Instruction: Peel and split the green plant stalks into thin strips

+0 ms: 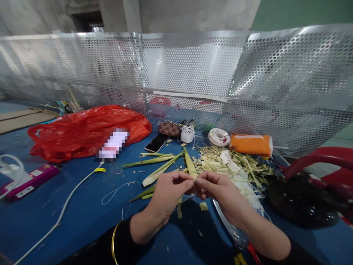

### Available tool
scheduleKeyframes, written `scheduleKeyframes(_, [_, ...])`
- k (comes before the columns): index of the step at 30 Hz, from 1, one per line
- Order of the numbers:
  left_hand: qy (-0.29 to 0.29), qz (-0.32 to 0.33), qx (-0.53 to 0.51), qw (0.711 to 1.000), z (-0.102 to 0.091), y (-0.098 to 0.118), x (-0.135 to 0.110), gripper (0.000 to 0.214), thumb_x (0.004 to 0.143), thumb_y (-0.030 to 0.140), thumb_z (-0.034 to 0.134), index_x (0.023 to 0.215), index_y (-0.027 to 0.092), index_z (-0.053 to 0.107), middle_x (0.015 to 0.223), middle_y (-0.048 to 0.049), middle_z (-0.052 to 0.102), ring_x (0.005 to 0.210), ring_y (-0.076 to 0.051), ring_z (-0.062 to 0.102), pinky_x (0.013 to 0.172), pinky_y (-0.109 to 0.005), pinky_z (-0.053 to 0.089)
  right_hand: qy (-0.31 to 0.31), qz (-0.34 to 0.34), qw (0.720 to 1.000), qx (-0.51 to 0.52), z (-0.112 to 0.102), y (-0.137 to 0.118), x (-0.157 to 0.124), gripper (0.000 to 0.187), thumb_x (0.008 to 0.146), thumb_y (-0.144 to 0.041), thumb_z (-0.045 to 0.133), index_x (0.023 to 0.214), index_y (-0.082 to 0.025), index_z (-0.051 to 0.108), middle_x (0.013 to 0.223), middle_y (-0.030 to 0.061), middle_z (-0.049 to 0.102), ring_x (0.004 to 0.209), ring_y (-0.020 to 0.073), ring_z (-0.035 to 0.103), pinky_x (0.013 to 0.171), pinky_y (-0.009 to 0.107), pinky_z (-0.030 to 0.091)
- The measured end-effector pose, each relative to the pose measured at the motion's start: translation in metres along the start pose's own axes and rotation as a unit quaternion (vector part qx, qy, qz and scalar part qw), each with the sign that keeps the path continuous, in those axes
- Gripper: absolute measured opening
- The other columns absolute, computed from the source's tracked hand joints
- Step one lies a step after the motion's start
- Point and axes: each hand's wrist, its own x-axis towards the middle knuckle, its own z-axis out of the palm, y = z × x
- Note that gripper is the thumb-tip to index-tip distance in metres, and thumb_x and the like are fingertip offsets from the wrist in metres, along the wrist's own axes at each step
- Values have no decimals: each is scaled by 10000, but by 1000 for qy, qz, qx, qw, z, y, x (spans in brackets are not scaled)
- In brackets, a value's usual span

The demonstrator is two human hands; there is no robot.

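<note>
In the middle of the head view, my left hand point(172, 189) and my right hand point(219, 189) meet fingertip to fingertip. Both are closed in a pinch at the near end of a pale green leafy stalk point(189, 163), whose tapered tip points away from me. My fingers hide the gripped end, so any small piece there cannot be made out. Left of the stalk lie several split green stalks point(158, 173). A heap of shredded green trimmings point(245, 165) spreads to the right, with white stringy fibres point(250, 191) beside it. Under my right forearm is a metal blade point(224, 219).
A red plastic bag point(82, 123), a lit phone point(113, 145) on a white cable point(71, 198), and a purple power strip point(33, 180) are at left. Behind the stalks are a dark phone point(157, 142), a tape roll point(218, 137) and an orange packet point(250, 144). A perforated metal screen point(190, 66) borders the back.
</note>
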Motion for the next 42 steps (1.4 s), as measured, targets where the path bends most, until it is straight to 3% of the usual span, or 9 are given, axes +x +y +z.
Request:
scheduleKeyframes(8, [-28, -11, 15, 999, 0, -1, 0, 99, 630, 196, 746, 675, 126, 691, 608, -2, 670, 586, -111, 622, 633, -234, 511, 44, -79, 994, -63, 3, 0, -3, 176, 687, -292, 717, 614, -164, 622, 530, -28, 569, 521, 109, 507, 534, 245, 405])
scheduleKeyframes(11, [-36, -24, 13, 999, -3, 4, -1, 133, 632, 217, 762, 711, 129, 701, 627, -8, 680, 600, -114, 631, 656, -243, 514, 73, -163, 970, -163, 4, -5, -7, 137, 732, -275, 673, 644, -177, 634, 571, -15, 590, 558, 134, 529, 548, 263, 421])
scheduleKeyframes(14, [-94, -20, 35, 995, -7, 12, -4, 168, 681, 289, 743, 726, 129, 715, 642, -25, 694, 596, -117, 638, 656, -249, 516, 83, -232, 937, -246, 5, -12, -15, 129, 774, -271, 646, 678, -184, 644, 622, 4, 618, 594, 149, 545, 565, 272, 429])
scheduleKeyframes(19, [-149, 22, 41, 988, -14, 20, -15, 234, 727, 362, 715, 737, 127, 715, 661, -40, 706, 621, -115, 647, 659, -237, 510, 95, -303, 899, -301, 11, -19, -28, 110, 785, -238, 639, 685, -194, 639, 642, 4, 620, 607, 151, 547, 565, 263, 425])
scheduleKeyframes(26, [-150, 16, 21, 988, -17, 9, -43, 197, 729, 324, 706, 719, 128, 681, 657, -29, 685, 629, -117, 632, 658, -242, 495, 55, -298, 898, -320, 19, -17, -54, 96, 766, -228, 665, 671, -210, 660, 620, -5, 635, 597, 158, 575, 574, 265, 456])
scheduleKeyframes(30, [-129, 80, 93, 984, -18, -9, -68, 155, 772, 279, 638, 706, 139, 653, 645, -15, 643, 636, -127, 594, 650, -252, 469, 17, -272, 894, -355, 23, -1, -73, 115, 810, -219, 641, 699, -227, 670, 680, 2, 657, 648, 164, 595, 611, 266, 462])
scheduleKeyframes(34, [-62, 195, 256, 945, -21, -27, -91, 147, 820, 206, 555, 692, 169, 618, 675, -9, 610, 669, -135, 540, 634, -242, 406, 19, -231, 911, -341, 26, 23, -85, 105, 790, -245, 671, 687, -228, 663, 642, -10, 622, 618, 160, 571, 573, 260, 456])
scheduleKeyframes(38, [-55, 299, 347, 887, -27, -36, -101, 143, 839, 191, 528, 714, 176, 596, 707, -29, 617, 691, -153, 548, 656, -261, 393, 15, -226, 922, -315, 29, 35, -91, 130, 781, -296, 681, 675, -224, 664, 681, 8, 640, 652, 178, 593, 585, 275, 473])
scheduleKeyframes(42, [-60, 325, 368, 869, -32, -36, -102, 138, 839, 182, 530, 722, 171, 602, 712, -38, 627, 704, -163, 563, 656, -261, 394, 8, -225, 920, -321, 35, 36, -96, 119, 813, -291, 641, 714, -228, 665, 704, 10, 643, 673, 181, 601, 613, 279, 474])
